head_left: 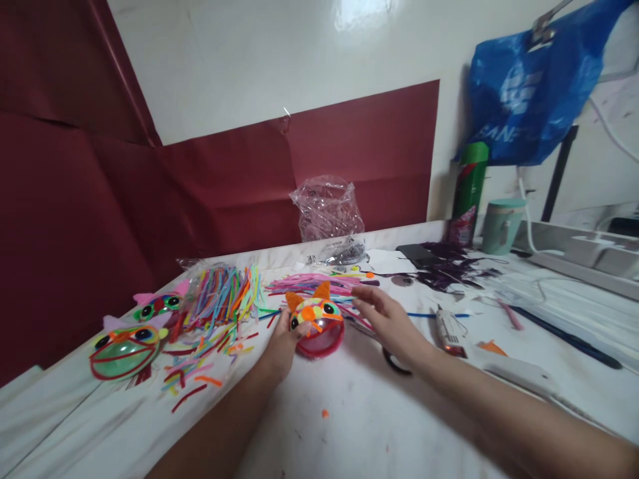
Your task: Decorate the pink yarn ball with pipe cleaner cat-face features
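My left hand [280, 349] grips the left side of a small craft animal mask [319, 326] with orange ears, black googly eyes and a clear bowl-like front edged in red-pink. To the right of it, apart from the mask, my right hand [392, 326] has its fingers stretched out with nothing seen in them. Beneath that hand lies a pair of scissors [397, 362] with a black handle, partly hidden. Behind the mask spreads a bunch of pink pipe cleaners [319, 284].
Two similar masks, a green-fronted one [124, 352] and another behind it [162, 303], stand left beside a bundle of colourful pipe cleaners [219, 296]. At right lie a glue gun [479, 356] and a dark blue stick [569, 336]. A green can [470, 183] and a mint cup [503, 226] stand behind.
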`<state>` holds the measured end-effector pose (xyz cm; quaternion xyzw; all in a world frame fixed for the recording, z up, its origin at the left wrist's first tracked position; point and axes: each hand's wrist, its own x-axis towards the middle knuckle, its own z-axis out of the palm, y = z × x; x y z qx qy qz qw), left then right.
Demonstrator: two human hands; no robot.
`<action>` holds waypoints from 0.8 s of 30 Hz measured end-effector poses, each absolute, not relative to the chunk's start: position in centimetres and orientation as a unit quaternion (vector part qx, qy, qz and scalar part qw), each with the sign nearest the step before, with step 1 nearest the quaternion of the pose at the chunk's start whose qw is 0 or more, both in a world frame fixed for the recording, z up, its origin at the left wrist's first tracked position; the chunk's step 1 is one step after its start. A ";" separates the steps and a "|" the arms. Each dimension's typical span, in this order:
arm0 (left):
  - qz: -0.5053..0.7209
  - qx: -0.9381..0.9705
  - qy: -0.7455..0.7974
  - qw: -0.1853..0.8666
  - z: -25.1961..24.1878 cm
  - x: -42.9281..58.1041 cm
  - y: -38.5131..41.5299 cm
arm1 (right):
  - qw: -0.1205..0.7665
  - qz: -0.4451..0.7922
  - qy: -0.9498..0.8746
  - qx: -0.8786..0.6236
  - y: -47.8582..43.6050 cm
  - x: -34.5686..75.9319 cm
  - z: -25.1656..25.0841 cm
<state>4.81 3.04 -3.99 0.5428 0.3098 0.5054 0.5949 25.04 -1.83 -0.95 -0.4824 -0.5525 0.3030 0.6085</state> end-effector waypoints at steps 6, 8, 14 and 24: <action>0.517 0.480 0.330 0.627 -3.6 5.0 3.1 | 0.600 0.175 -0.582 -0.521 -5.0 31.1 4.0; 0.517 0.468 0.345 0.627 -3.3 5.1 3.0 | 0.537 0.124 -0.616 -0.563 -6.6 33.8 3.9; 0.512 0.455 0.350 0.639 -3.4 5.2 3.2 | 0.253 0.005 -0.705 -0.662 -10.0 39.6 -1.2; 0.472 0.521 0.284 0.652 -4.7 4.9 2.9 | 0.242 -0.090 -0.685 -0.681 -10.0 43.7 -8.8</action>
